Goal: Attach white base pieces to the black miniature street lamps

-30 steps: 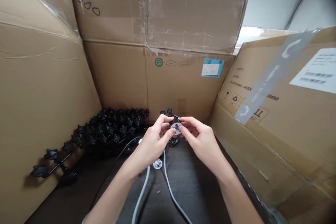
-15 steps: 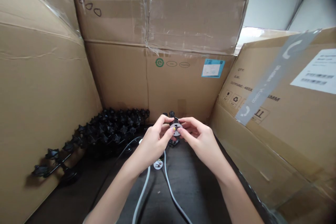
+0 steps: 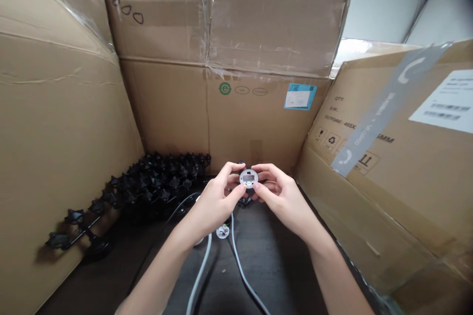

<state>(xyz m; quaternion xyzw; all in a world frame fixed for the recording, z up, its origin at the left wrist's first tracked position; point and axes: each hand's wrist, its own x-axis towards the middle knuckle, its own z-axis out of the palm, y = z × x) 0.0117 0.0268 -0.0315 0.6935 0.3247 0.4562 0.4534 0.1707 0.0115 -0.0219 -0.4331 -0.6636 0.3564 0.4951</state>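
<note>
Both hands hold one small round base, whose white underside faces me and shows a rectangular opening. My left hand grips its left edge, thumb low on the face and index finger at the top. On the right edge, my right hand pinches it the same way. Behind and below the base, small dark parts show, partly hidden by the fingers. Below my left hand, a white disc with fine wires lies on the dark table.
A heap of black lantern-shaped lamps lies at the left. One branched black lamp stands nearest. Two grey cables run toward me. Cardboard boxes close in the left, the back and the right.
The round base has turned so its white face and rectangular opening show more fully. Both hands stay on it in nearly the same place.
</note>
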